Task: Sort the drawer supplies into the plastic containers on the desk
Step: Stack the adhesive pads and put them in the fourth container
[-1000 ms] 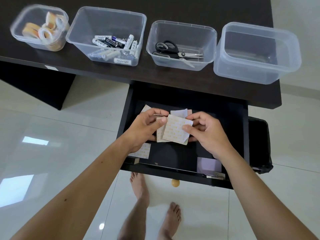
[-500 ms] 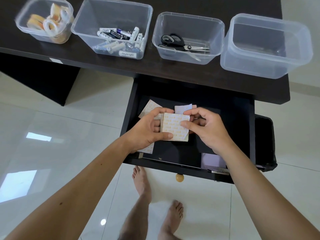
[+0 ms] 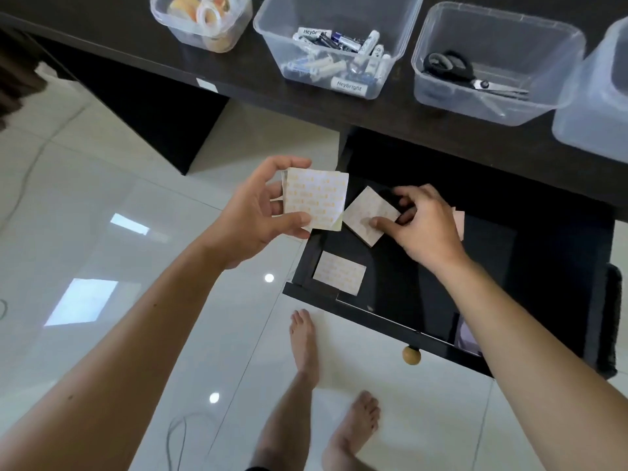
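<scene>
- Left hand (image 3: 253, 212), at centre left of the frame, pinches a small stack of square adhesive pads (image 3: 314, 198) between thumb and fingers, holding it just outside the left edge of the open drawer (image 3: 390, 321).
- Right hand (image 3: 423, 226), at centre, curls its thumb and fingertips onto a single tilted pad (image 3: 368, 214) lying inside the drawer, just right of the held stack and nearly touching its lower corner.
- To do this step well, I judge the right hand should peel up one edge of that thin pad with a fingertip rather than scrape it flat, then slide it onto the stack so the edges line up and nothing slips out of the left pinch.
- One more loose pad (image 3: 339, 277) lies flat in the drawer's near left corner, below both hands and apart from them; it is an easy next pick.
- Pale pink sheets (image 3: 458, 220) show just behind the right hand, partly hidden by it, so I cannot tell how many.
- A purplish item (image 3: 467, 334) sits in the drawer's near right corner, half covered by the right forearm.
- Farther up, on the dark desk (image 3: 424, 120), stand clear plastic containers: tape rolls (image 3: 210, 15) at upper centre left, batteries (image 3: 336, 52) next, scissors (image 3: 455, 68) to their right.
- An empty-looking container (image 3: 591, 107) at the upper right edge seems the likely home for the pads, and it is well apart from both hands.
</scene>
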Motion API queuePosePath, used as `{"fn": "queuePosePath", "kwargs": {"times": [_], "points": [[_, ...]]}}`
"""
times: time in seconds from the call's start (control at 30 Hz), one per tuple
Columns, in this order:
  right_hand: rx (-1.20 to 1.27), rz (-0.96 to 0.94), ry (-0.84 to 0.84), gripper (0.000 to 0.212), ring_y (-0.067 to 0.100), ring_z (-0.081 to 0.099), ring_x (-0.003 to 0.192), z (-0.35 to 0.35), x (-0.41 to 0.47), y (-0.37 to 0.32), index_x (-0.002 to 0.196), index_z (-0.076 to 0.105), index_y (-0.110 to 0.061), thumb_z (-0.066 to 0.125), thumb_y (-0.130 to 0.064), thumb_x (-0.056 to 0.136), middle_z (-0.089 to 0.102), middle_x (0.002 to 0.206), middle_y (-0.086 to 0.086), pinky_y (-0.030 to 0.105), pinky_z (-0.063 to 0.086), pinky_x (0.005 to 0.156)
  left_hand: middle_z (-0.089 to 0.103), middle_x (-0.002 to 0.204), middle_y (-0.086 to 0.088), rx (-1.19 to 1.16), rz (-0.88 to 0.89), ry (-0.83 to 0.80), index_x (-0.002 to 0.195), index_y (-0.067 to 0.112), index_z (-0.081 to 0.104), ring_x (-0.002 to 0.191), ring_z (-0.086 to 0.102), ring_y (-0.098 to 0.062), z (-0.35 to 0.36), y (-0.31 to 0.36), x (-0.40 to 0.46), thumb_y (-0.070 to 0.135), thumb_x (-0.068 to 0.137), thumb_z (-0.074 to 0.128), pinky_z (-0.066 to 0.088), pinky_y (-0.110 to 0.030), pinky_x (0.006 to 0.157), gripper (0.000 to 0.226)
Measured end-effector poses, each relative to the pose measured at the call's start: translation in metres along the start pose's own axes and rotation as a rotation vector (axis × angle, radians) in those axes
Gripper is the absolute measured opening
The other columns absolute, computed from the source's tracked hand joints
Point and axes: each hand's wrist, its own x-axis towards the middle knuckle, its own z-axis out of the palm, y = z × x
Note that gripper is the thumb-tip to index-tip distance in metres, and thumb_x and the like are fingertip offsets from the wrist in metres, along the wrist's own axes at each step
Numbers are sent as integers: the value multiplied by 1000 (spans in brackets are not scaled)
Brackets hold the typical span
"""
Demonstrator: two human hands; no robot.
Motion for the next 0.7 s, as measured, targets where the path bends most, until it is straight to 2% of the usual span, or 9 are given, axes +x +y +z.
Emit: {"fn": "queuePosePath", "kwargs": {"times": [0.07,0.1,0.2,0.33,0.4,0.53,0.6,0.7], "points": [[-56,-2,-28,77,16,62,95,5,0,3,140,65,-17,91,-51,76,50,119,-3,32,54,93,69,128,-18,38,17,-1,142,21,47,111,73,-36,2,-4,1,-14,91,71,66,-45,84,67],[-73,-9,-41,75,16,60,98,7,-1,3,141,65,-18,90,-51,78,48,120,-2,33,54,95,69,128,-17,41,18,-4,142,20,47,111,73,-35,3,-5,2,-14,91,72,66,-43,83,67],[-62,-27,-53,57,13,56,99,10,-5,4,127,70,-23,90,-47,79,45,121,-3,35,55,94,71,126,-13,43,0,-17,143,19,46,112,74,-31,4,-6,3,-14,90,72,66,-41,82,68],[54,-42,-69,49,19,53,116,10,-8,1,116,63,-31,93,-36,77,53,120,-5,39,51,94,72,125,-9,70,-12,-32,142,23,48,114,74,-28,5,-2,4,-13,89,74,66,-41,84,69],[85,-50,-83,47,19,53,114,8,-9,-3,111,58,-33,92,-31,79,61,111,-9,37,47,88,72,127,-10,76,-14,-38,143,23,47,115,74,-28,5,-2,4,-13,90,74,66,-41,85,70],[200,-57,-75,40,9,60,92,1,-12,-5,105,57,-32,88,-20,83,64,99,-10,26,47,73,71,127,-9,74,-10,-40,144,22,45,116,73,-27,7,-2,2,-14,91,72,66,-38,85,70],[228,-59,-50,35,10,60,93,-4,-12,-6,102,60,-33,85,-15,85,62,106,-3,24,48,73,71,127,-7,81,-11,-47,144,24,45,118,73,-26,7,-1,2,-13,91,72,65,-37,86,70],[270,-15,-64,32,19,64,105,-15,-12,-5,99,64,-41,85,-20,86,58,120,0,25,52,82,72,128,-6,83,-12,-58,145,25,45,118,72,-25,6,-2,3,-12,92,71,65,-36,87,70]]}}
